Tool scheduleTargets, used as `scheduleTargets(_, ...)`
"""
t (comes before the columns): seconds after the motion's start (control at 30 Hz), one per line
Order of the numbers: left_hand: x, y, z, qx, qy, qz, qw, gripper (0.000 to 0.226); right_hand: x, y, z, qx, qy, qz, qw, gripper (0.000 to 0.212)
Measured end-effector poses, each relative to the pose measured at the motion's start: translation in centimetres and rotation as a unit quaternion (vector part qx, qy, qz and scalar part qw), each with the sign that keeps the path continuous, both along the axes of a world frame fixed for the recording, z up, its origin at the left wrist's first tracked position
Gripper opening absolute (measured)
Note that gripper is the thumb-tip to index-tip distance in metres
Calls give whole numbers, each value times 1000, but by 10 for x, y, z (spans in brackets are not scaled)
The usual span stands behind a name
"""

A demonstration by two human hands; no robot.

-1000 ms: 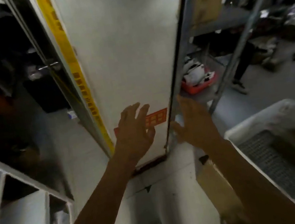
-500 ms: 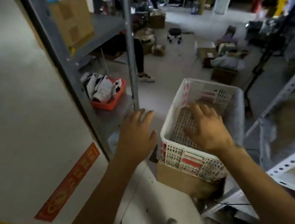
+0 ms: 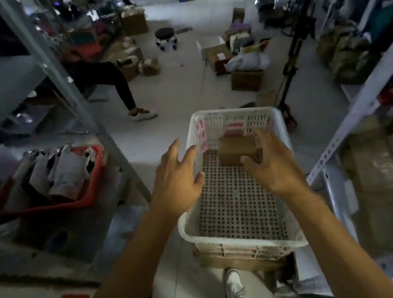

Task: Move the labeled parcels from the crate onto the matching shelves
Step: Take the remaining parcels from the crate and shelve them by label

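Note:
A white perforated plastic crate (image 3: 235,245) stands on a cardboard box on the floor in front of me. One brown cardboard parcel (image 3: 235,148) lies at its far end. My right hand (image 3: 268,163) hovers over the crate just in front of the parcel, fingers spread, with the thumb near the parcel's near edge. My left hand (image 3: 178,178) hangs open over the crate's left rim, holding nothing. Whether either hand touches anything is unclear.
A grey metal shelf (image 3: 52,69) stands on the left with a red basket (image 3: 93,189) of white bags. A white perforated shelf rack (image 3: 344,139) holds wrapped parcels on the right. A seated person's leg (image 3: 120,88), boxes and a stool (image 3: 166,38) lie ahead.
My view swung right from the white pillar to the crate. Both hands moved forward over the crate, the right one toward the brown parcel.

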State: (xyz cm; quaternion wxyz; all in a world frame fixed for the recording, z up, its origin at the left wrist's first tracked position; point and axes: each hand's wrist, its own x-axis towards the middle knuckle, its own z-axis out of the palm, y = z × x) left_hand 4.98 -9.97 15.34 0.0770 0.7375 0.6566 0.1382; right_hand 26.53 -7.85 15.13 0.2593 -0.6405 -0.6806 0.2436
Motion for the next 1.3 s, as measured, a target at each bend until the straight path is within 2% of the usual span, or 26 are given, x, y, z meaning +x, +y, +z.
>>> scheduleTargets(0.13,21,62,-6,-4,-20,-40,999,62,14,49,-16,-26,18,-40,999,72)
scheduleTargets(0.23,31,96,-13,-28,-16,-63,997,63,20,80,-28,-55,-8,-54,997,75)
scheduleTargets(0.53,32,234,-69,-102,48,-139,984,62,31,158,-78,-106,-68,-102,987,73)
scheduleTargets(0.7,42,327,-144,-155,103,-196,963,71,19,218,-138,-183,-59,-140,971,70)
scheduleTargets(0.9,54,423,-270,-232,134,-272,924,81,4,292,-247,-307,-39,-179,934,76)
scheduleTargets(1.07,72,473,-361,-282,157,-282,903,78,-1,337,-334,-370,-24,-233,899,70)
scheduleTargets(1.17,79,487,-401,-283,180,-306,891,81,0,346,-373,-377,-18,-244,894,62)
scheduleTargets(1.23,82,490,-416,-282,183,-301,892,89,-1,343,-391,-384,-9,-257,887,57)
scheduleTargets(1.3,86,489,-423,-274,161,-263,911,87,-2,336,-401,-391,10,-271,880,61)
